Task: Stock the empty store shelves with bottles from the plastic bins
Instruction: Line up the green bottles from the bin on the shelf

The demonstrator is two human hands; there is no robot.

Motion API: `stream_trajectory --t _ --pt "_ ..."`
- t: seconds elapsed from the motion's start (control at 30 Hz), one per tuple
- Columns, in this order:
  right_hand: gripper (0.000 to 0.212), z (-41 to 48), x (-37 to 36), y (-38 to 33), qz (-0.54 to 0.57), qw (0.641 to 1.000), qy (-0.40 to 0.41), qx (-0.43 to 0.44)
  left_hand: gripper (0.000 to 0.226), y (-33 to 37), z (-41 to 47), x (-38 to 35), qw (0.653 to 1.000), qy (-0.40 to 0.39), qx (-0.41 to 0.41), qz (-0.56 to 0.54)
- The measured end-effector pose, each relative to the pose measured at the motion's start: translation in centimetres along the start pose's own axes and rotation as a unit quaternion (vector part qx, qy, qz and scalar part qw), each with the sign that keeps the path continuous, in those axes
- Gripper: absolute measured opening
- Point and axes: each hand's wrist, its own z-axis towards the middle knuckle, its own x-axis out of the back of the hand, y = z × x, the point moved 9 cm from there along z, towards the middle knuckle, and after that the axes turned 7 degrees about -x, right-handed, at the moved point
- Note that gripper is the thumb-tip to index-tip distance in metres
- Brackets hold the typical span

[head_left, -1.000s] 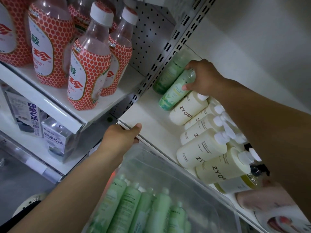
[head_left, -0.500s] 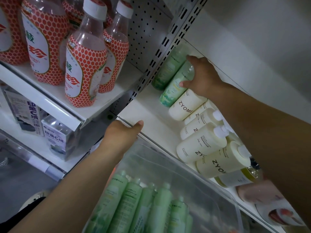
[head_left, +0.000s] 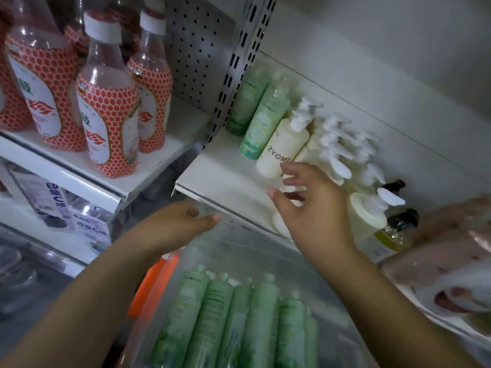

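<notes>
Bottles (head_left: 265, 115) in green stand on the shelf (head_left: 225, 179) beyond the right hand (head_left: 314, 208), fingers spread, empty; cream pump bottle (head_left: 284, 144) reads "ZYOME". Left hand (head_left: 178, 224) at bin (head_left: 252, 251) rim, grip unclear.

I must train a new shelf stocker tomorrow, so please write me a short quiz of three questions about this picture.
1. How many green bottles stand on the shelf?
2. True or false: the right hand holds a bottle.
3. What lies in the bin? A: cans. B: green bottles. C: jars.

Key: 1. Two. 2. False; it is open and holds nothing. 3. B.
</notes>
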Motion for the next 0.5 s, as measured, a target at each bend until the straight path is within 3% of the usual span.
stream_trajectory --t 0.1,0.2,0.23,0.37,0.5 --pt "0.025 -4.0 -0.8 3.6 0.077 0.996 -0.020 -0.050 0.063 -0.1 -1.2 0.2 0.998 -0.041 -0.024 0.028" --pt "0.018 -8.0 -2.5 8.0 0.081 0.988 -0.057 -0.119 0.025 0.4 -2.4 -0.6 0.997 -0.048 -0.042 0.037" --pt "0.018 -9.2 -3.2 9.5 0.059 0.985 -0.076 -0.143 0.024 0.4 -2.6 -0.9 0.997 -0.046 -0.044 0.031" --pt "0.032 -13.4 -5.9 15.5 -0.029 0.954 -0.163 -0.252 0.066 0.2 -2.7 -0.9 0.997 -0.020 -0.046 0.060" --pt "0.050 -14.4 -7.3 17.4 -0.122 0.923 -0.227 -0.286 0.058 0.0 -2.8 -1.5 0.997 -0.037 -0.012 0.061"
